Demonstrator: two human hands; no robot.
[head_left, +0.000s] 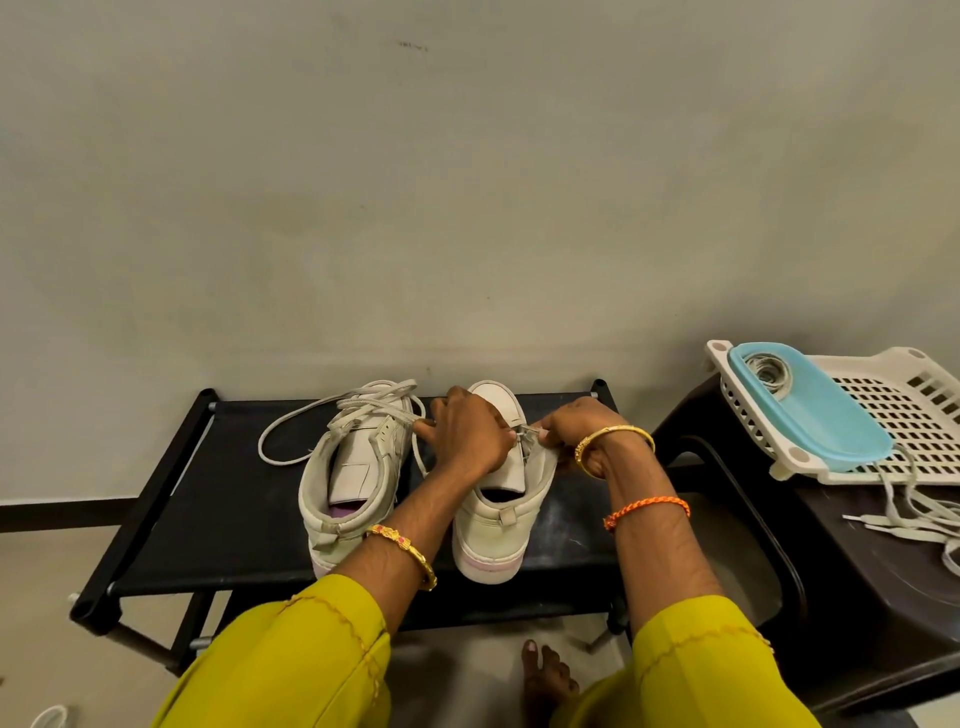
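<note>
I log two white sneakers on the black rack (208, 519), toes pointing away from me. The right-hand sneaker (493, 540) sits directly under both hands. The left hand (470, 434) lies over its tongue, fingers curled down and pinching the lace (527, 430) at the eyelets. The right hand (582, 431) pinches the same lace from the shoe's right edge, fingertips nearly meeting the left's (the lace's far end is hidden under the left hand). The other sneaker (353, 467) stands just beside, laced, loops trailing loose. Spare laces (909, 514) lie on the brown stool (857, 597), beside a white basket (909, 415).
</note>
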